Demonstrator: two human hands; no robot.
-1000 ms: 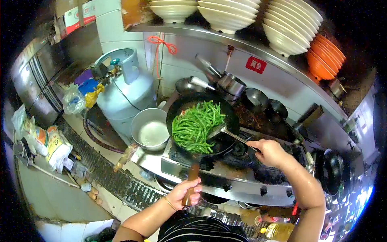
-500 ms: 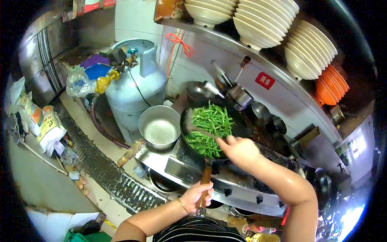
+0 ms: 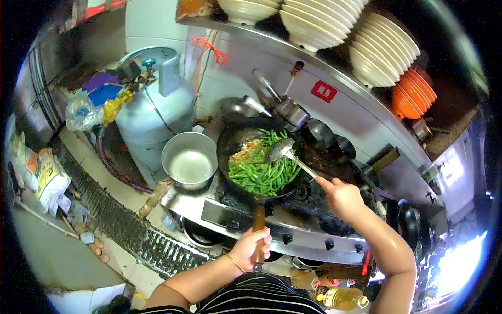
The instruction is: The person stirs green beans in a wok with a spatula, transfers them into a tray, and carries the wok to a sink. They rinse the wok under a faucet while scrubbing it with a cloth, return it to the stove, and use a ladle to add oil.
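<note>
My left hand (image 3: 252,248) is wrapped round the brown wooden handle (image 3: 259,225) of a black wok (image 3: 224,152). Green beans (image 3: 261,175) fill much of the wok, with a patch of chopped reddish and pale bits (image 3: 247,150) at their upper left. My right hand (image 3: 341,198) grips the handle of a metal spatula (image 3: 281,149), whose broad head rests over the beans near the wok's middle.
A metal pot of clear liquid (image 3: 189,161) stands left of the wok. Behind it is a gas cylinder (image 3: 154,112). Smaller pans (image 3: 320,132) sit along the tiled wall. Stacked bowls (image 3: 319,23) line the shelf above. An oil bottle (image 3: 342,299) is at the lower right.
The spatula has moved right and up, with its head now showing above the beans. The beans have shifted, exposing the chopped bits. My left hand keeps its hold, and the whole view has shifted slightly.
</note>
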